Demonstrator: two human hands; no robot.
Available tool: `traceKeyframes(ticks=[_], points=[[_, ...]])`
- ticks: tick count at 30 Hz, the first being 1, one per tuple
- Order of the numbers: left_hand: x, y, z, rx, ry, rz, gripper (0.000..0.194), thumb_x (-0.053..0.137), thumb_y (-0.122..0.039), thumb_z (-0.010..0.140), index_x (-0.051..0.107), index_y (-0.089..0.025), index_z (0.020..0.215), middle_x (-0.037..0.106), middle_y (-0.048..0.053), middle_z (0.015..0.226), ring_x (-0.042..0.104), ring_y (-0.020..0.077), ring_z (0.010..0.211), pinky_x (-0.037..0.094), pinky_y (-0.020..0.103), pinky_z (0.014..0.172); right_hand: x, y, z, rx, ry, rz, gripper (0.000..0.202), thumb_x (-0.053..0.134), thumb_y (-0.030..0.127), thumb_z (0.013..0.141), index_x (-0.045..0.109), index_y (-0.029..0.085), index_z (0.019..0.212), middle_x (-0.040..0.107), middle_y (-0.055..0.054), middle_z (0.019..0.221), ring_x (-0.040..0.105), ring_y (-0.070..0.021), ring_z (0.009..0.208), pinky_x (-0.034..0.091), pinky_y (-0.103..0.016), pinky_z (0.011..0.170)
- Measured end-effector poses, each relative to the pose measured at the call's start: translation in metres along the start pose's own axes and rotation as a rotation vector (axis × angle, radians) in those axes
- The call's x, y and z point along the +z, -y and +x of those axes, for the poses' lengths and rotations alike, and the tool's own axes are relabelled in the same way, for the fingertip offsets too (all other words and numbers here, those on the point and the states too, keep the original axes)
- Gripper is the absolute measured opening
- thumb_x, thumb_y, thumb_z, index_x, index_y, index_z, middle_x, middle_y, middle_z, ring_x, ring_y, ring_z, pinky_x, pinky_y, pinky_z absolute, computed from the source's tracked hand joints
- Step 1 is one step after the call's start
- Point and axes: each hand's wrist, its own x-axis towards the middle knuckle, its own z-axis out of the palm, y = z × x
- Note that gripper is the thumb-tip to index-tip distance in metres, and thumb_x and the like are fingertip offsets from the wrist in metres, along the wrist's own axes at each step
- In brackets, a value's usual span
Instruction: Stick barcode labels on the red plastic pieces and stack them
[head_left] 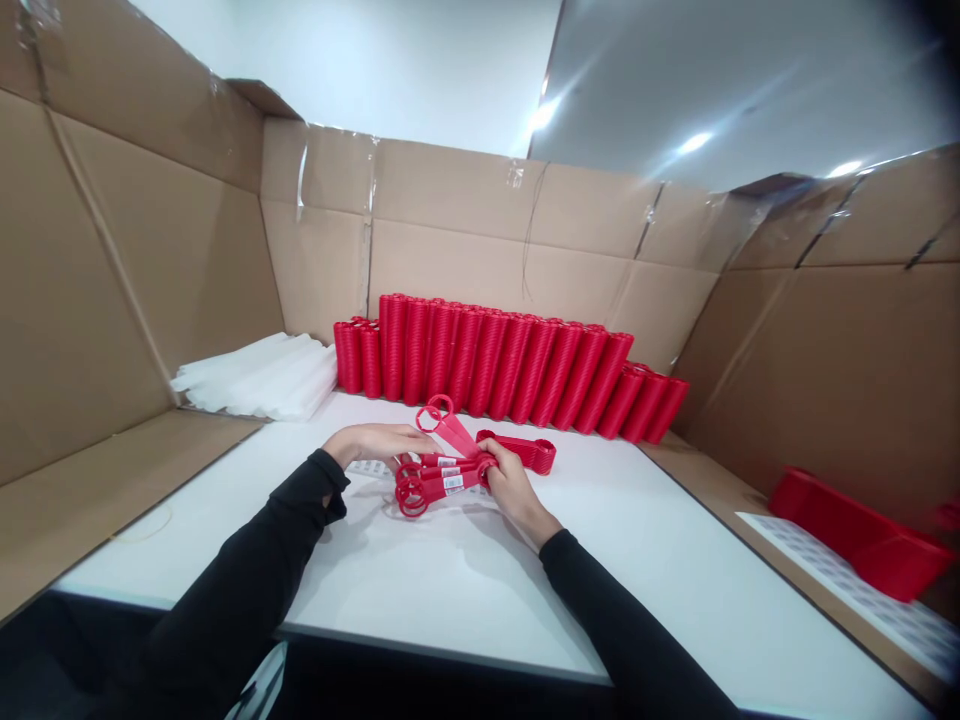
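Observation:
My right hand (515, 488) is closed round one end of several flat red plastic pieces with ringed ends (439, 485). They spread leftward like a fan, and small white labels show on some of them. My left hand (379, 443) is at the other end, its fingers and thumb around the ringed ends; its exact grip is partly hidden. One piece (452, 430) sticks up and away from the others. Just behind my right hand lies a short stack of similar red pieces (529, 453). A label sheet (369, 467) shows partly beneath my left hand.
Tall red stacks (480, 360) stand in a row along the back cardboard wall (450, 220). White foam-like sleeves (262, 375) lie at the back left. On the right, a red bundle (855, 530) rests on a label sheet (787, 550). Cardboard walls surround the white table (450, 590).

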Motion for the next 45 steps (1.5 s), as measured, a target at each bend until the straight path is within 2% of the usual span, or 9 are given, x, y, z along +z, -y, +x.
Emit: traceKeyframes(ticks=[3,6,11,15,21,26,31,41,45], points=[[0.003,0.005,0.009,0.053,0.001,0.022,0.040,0.057,-0.051,0.073,0.065,-0.016,0.092,0.064,0.004,0.088,0.056,0.0147,0.074,0.043,0.021,0.062,0.000,0.000,0.000,-0.026,0.064,0.007,0.021,0.031,0.009,0.061,0.047,0.018,0.072,0.052,0.000,0.069,0.048,-0.0141,0.064,0.036,-0.025,0.059],[0.000,0.014,0.021,0.165,-0.117,0.065,0.043,0.053,-0.054,0.075,0.062,-0.013,0.086,0.063,0.005,0.083,0.055,0.0128,0.069,0.042,0.021,0.060,0.000,0.000,0.000,-0.028,0.094,0.007,0.022,0.030,0.007,0.060,0.047,0.018,0.071,0.051,0.001,0.068,0.047,-0.0133,0.062,0.035,-0.024,0.057],[-0.003,0.024,0.033,0.273,-0.226,-0.018,0.044,0.048,-0.053,0.079,0.050,-0.014,0.099,0.058,0.007,0.093,0.058,0.0132,0.070,0.047,0.025,0.060,0.002,0.000,-0.001,0.011,0.188,0.038,0.024,0.031,0.006,0.061,0.049,0.018,0.074,0.053,0.001,0.070,0.049,-0.0131,0.063,0.036,-0.024,0.057],[-0.011,0.026,0.029,0.351,-0.260,-0.005,0.041,0.056,-0.042,0.077,0.048,-0.015,0.107,0.058,0.007,0.099,0.059,0.0148,0.079,0.047,0.026,0.067,0.004,-0.002,-0.002,0.022,0.225,0.038,0.027,0.031,0.005,0.060,0.050,0.017,0.075,0.054,0.000,0.073,0.050,-0.0135,0.067,0.037,-0.024,0.061],[-0.035,0.058,0.034,0.179,-0.415,0.468,0.032,0.055,-0.026,0.071,0.060,-0.013,0.100,0.062,0.009,0.102,0.056,0.0185,0.086,0.044,0.028,0.077,0.005,-0.008,-0.003,0.079,0.284,-0.031,0.023,0.032,0.006,0.060,0.049,0.018,0.069,0.052,0.001,0.067,0.050,-0.0137,0.065,0.036,-0.024,0.059],[-0.028,0.075,0.052,0.088,-0.305,0.683,0.031,0.052,-0.020,0.066,0.063,-0.014,0.095,0.065,0.005,0.083,0.055,0.0138,0.068,0.043,0.022,0.066,0.006,-0.014,-0.002,0.069,0.182,-0.036,0.019,0.032,0.007,0.060,0.046,0.018,0.069,0.050,0.001,0.066,0.047,-0.0134,0.063,0.034,-0.024,0.058],[-0.021,0.071,0.054,0.118,-0.332,0.646,0.020,0.058,-0.020,0.058,0.066,-0.016,0.077,0.063,0.002,0.073,0.051,0.0132,0.064,0.041,0.021,0.063,0.009,-0.012,-0.003,0.117,0.189,-0.068,0.017,0.033,0.007,0.061,0.045,0.018,0.065,0.049,0.002,0.062,0.047,-0.0137,0.061,0.032,-0.024,0.055],[-0.016,0.059,0.048,0.223,-0.444,0.642,0.011,0.054,-0.020,0.062,0.064,-0.015,0.063,0.058,0.002,0.067,0.049,0.0132,0.063,0.038,0.023,0.063,0.010,-0.006,-0.003,0.201,0.171,-0.083,0.019,0.033,0.005,0.059,0.047,0.018,0.063,0.048,0.002,0.054,0.045,-0.0136,0.055,0.031,-0.024,0.052],[-0.020,0.043,0.034,0.205,-0.381,0.408,0.016,0.054,-0.029,0.066,0.060,-0.014,0.066,0.056,0.001,0.062,0.048,0.0119,0.057,0.037,0.023,0.056,0.011,-0.007,-0.003,0.225,0.153,-0.098,0.018,0.033,0.005,0.060,0.046,0.018,0.062,0.047,0.002,0.052,0.045,-0.0136,0.054,0.031,-0.024,0.052]])
